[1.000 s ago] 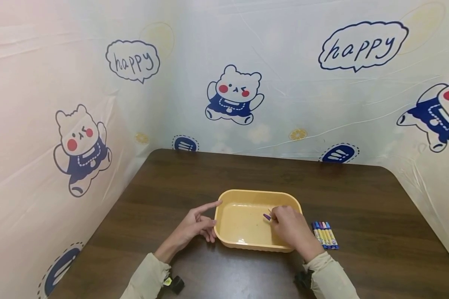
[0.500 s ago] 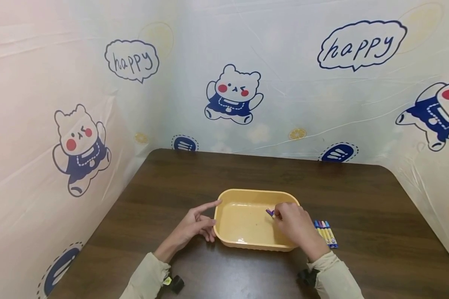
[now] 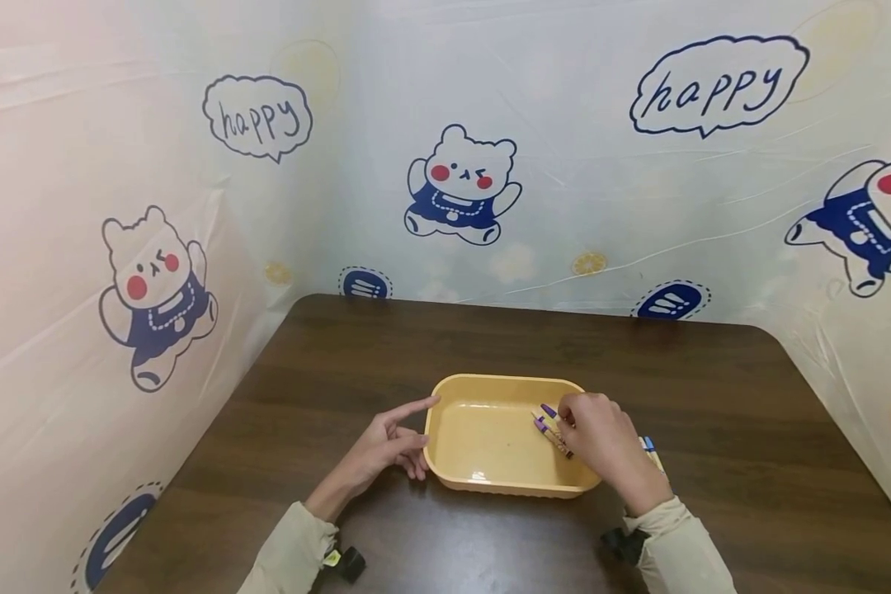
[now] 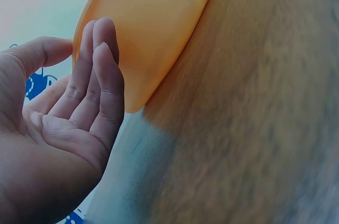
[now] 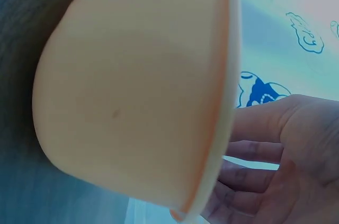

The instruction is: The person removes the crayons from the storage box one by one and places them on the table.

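Markers (image 3: 553,429), two with purple caps, now lie in the yellow tub (image 3: 483,483) just left of the right hand (image 3: 601,441), which a second ago pinched one and now hovers with relaxed, empty fingers. Left hand (image 3: 386,450) stays open against the tub's left wall, forefinger extended.

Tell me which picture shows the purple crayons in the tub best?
The head view. There two purple crayons lie side by side inside the yellow tub, just left of the right hand. Both wrist views show only the tub's outer wall and fingers, with no crayons visible.
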### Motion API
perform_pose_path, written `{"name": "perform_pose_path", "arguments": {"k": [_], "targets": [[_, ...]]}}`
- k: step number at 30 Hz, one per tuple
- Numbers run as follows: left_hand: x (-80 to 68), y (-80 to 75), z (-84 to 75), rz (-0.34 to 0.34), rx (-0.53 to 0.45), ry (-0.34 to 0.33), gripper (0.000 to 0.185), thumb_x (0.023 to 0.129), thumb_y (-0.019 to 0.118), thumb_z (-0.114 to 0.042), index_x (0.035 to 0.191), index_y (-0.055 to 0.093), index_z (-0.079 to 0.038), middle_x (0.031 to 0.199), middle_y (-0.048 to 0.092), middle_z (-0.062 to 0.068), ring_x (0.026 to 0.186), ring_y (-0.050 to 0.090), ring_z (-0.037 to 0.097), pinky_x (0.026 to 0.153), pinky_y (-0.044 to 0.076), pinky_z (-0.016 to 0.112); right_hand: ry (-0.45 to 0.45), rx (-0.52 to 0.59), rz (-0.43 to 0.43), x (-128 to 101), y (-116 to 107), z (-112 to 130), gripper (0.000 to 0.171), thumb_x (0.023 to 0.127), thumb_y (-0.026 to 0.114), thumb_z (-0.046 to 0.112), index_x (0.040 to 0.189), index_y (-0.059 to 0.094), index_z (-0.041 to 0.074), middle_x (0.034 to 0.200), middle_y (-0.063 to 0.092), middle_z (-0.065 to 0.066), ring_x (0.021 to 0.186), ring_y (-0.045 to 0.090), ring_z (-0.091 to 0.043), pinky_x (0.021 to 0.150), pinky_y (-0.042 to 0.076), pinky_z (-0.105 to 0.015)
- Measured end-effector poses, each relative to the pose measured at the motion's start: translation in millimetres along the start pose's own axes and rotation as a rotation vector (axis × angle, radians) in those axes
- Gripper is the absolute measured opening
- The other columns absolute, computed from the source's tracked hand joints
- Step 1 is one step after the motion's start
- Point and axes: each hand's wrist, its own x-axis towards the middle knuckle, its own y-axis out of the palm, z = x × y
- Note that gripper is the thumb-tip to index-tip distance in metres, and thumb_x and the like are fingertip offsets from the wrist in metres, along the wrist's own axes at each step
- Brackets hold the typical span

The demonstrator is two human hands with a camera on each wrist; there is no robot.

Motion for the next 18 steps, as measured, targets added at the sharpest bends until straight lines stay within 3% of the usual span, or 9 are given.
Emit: {"name": "perform_pose_path", "arguments": {"k": [13,18], "targets": [[-0.4,0.5,1.1,-0.003,-0.018,-0.008,0.06,0.098,0.057,0.0,0.154,0.035,-0.005,0.073,0.07,0.017,0.059,0.068,0.022,0.056,0.06,0.041,0.006,0.015,-0.074,-14.0,-7.5,-10.1,0.004,0.082,0.073,0.005,0.08,0.069,0.007,0.07,0.059,0.0,0.059,0.05,-0.015,0.051,0.043,-0.03],[-0.5,1.0,1.1,-0.005,-0.02,-0.01,0.061,0.098,0.058,-0.001,0.154,0.034,-0.005,0.072,0.07,0.016,0.059,0.068,0.022,0.055,0.06,0.041,-0.036,0.023,-0.13,-21.1,-9.7,-15.8,0.003,0.082,0.071,0.004,0.081,0.068,0.003,0.069,0.056,0.0,0.06,0.048,-0.014,0.053,0.044,-0.03]]}}
